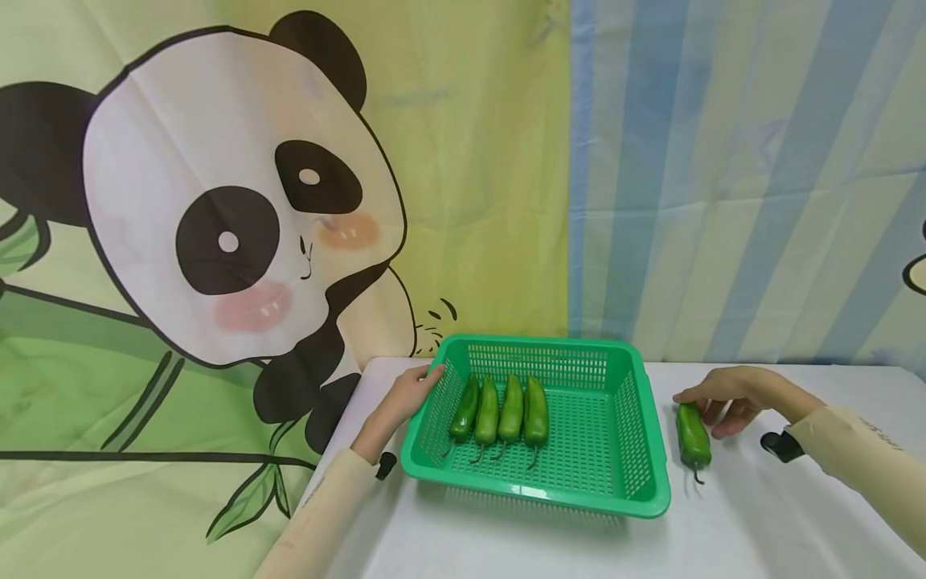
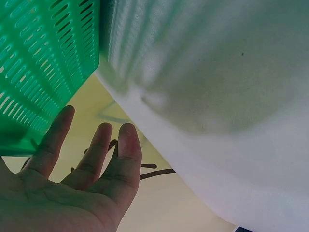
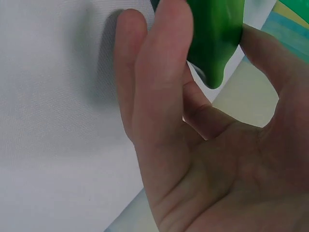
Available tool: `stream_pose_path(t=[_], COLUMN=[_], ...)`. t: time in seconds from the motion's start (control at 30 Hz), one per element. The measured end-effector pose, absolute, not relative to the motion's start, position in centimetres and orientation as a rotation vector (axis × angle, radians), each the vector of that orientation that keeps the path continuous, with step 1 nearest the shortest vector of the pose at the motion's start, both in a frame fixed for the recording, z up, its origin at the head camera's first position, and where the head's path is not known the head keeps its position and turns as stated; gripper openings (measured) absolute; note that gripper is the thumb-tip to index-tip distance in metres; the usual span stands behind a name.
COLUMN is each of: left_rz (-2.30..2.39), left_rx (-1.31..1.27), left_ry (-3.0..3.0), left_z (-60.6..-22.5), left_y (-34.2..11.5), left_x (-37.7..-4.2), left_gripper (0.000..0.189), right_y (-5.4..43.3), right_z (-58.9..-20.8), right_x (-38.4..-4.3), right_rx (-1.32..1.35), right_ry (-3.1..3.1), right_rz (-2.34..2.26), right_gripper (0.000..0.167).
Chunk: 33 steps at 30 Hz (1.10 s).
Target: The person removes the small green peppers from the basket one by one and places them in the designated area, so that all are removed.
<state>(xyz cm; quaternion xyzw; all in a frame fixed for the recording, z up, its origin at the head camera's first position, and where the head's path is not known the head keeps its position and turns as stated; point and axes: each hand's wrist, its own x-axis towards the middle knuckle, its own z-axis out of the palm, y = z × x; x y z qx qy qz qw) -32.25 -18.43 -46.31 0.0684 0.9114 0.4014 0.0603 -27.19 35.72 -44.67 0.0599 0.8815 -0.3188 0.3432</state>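
Just beyond the right edge of the green plastic basket (image 1: 550,494) on the white table (image 1: 535,555), the right hand (image 1: 741,396) pinches a long green pepper (image 1: 693,434) between thumb and fingers, its stem toward the table's near edge; whether it touches the tabletop cannot be told. The left hand (image 1: 407,397) touches the basket's left rim, fingers loosely spread outside. Four green peppers (image 1: 512,410) lie side by side along the basket's left half.

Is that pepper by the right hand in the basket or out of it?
Out: the pepper is right of the basket, with white tabletop showing between them.
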Motion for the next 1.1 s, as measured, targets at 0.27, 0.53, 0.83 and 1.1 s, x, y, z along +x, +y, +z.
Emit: stream_pose_path(t=[0.27, 0.53, 0.83, 1.1], left_rz=[1.229, 1.214, 1.225, 1.230], left_rx=[0.200, 0.200, 0.193, 0.185], left_ry=[2.745, 2.756, 2.749, 2.746], left_z=[-46.2, -46.3, -46.4, -46.6], left_y=[-18.3, -18.4, -18.3, -18.4], left_x=[-32.2, -32.3, -32.3, -32.3], left_gripper=[0.057, 0.057, 0.056, 0.058], right_y=[35.6, 35.8, 36.3, 35.9], right_z=[-44.3, -43.7, -41.6, -39.7], right_x=[-27.0, -27.1, -28.2, -28.2], right_rx=[0.146, 0.124, 0.069, -0.032], right_ry=[2.316, 2.360, 2.344, 2.359], right_rz=[-0.805, -0.752, -0.745, -0.810], right_gripper=[0.053, 0.059, 0.072, 0.073])
